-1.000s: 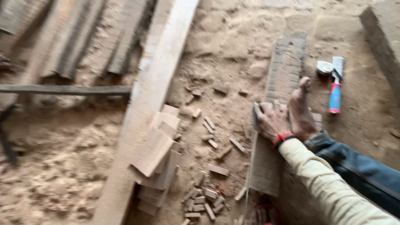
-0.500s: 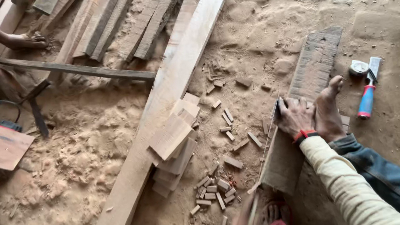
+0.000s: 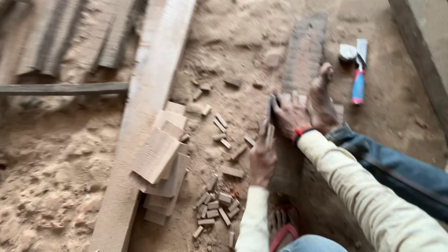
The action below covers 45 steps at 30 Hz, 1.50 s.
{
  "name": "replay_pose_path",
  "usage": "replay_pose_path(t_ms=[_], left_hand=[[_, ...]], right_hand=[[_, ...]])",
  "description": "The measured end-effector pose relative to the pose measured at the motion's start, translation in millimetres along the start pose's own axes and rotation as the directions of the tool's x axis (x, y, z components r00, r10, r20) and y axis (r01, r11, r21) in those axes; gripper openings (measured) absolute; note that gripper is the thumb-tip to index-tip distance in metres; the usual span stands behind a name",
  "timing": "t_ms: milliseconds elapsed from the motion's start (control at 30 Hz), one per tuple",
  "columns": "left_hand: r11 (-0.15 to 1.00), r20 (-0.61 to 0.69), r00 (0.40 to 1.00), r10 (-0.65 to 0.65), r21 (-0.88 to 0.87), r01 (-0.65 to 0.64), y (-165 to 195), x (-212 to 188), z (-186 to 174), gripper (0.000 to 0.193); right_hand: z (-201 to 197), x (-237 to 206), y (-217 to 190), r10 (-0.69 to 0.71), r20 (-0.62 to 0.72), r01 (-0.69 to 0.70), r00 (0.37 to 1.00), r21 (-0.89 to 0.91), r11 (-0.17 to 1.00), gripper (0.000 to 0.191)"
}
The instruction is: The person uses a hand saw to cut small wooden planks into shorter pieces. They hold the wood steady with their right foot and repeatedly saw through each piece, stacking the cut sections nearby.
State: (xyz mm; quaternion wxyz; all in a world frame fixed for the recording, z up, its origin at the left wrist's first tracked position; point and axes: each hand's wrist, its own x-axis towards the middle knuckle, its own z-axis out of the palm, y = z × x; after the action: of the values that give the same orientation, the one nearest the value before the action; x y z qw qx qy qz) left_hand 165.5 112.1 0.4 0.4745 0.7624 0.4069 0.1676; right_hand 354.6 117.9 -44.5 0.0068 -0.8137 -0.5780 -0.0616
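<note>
**Head view: two hands and a bare foot on a carved board**

Head view, starting well left of the grip: a dark metal bar (image 3: 42,89) lies across sawdust, and a long pale plank (image 3: 146,105) runs diagonally past it. Leaning on the plank, still left of the hands, sits a stack of short cut wood blocks (image 3: 161,161), with small offcut chips (image 3: 217,205) scattered between the stack and the hands.

The left hand (image 3: 263,160) is closed around a thin, pale tool (image 3: 269,134) whose tip meets the near-left edge of the carved board (image 3: 304,54). The right hand (image 3: 291,115) lies flat on that board with fingers spread, pressing rather than grasping, a red band at its wrist. Just right of it a bare foot (image 3: 323,101) also bears down on the board. Farther right lie a red-and-blue-handled tool (image 3: 359,79), a small round tin (image 3: 346,52) and a heavy timber beam (image 3: 433,43).

As a judgement: the tool's tip works very close to the right hand's fingers and the foot, so a slip off the board's edge could cut them; loose sawdust underneath could let the board skid.

Motion blur softens everything. What kind of tool the left hand holds cannot be told, and the board's near end is hidden behind the arms. A red sandal (image 3: 283,233) shows only partly.
</note>
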Motion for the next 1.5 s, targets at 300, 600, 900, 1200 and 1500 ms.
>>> replay_pose_path(t_ms=[300, 600, 900, 1200, 1500], left_hand=[[0.979, -0.162, 0.97, 0.179, -0.071, -0.192, -114, -255, -25, 0.073], [0.996, -0.032, 0.999, -0.025, 0.086, 0.028, -7, 35, 18, 0.056], [0.969, -0.041, 0.979, -0.201, -0.152, 0.193, -51, -246, -44, 0.055], [0.963, -0.063, 0.962, 0.265, -0.025, -0.267, -13, -38, -18, 0.07], [0.967, 0.091, 0.996, -0.018, 0.253, -0.006, -66, -163, -16, 0.058]], right_hand=[[-9, 3, -5, -0.093, 0.103, 0.095, 0.99, -0.016, 0.995, 0.073], [3, 4, 2, -0.075, -0.026, 0.072, 0.997, -0.105, 0.992, 0.066], [-12, -5, -2, -0.061, 0.055, 0.062, 0.997, -0.018, 0.998, 0.069], [-9, 3, -1, -0.082, -0.025, 0.081, 0.996, -0.061, 0.995, 0.069], [-11, -1, -2, -0.03, 0.06, 0.033, 0.998, -0.062, 0.998, 0.07]])
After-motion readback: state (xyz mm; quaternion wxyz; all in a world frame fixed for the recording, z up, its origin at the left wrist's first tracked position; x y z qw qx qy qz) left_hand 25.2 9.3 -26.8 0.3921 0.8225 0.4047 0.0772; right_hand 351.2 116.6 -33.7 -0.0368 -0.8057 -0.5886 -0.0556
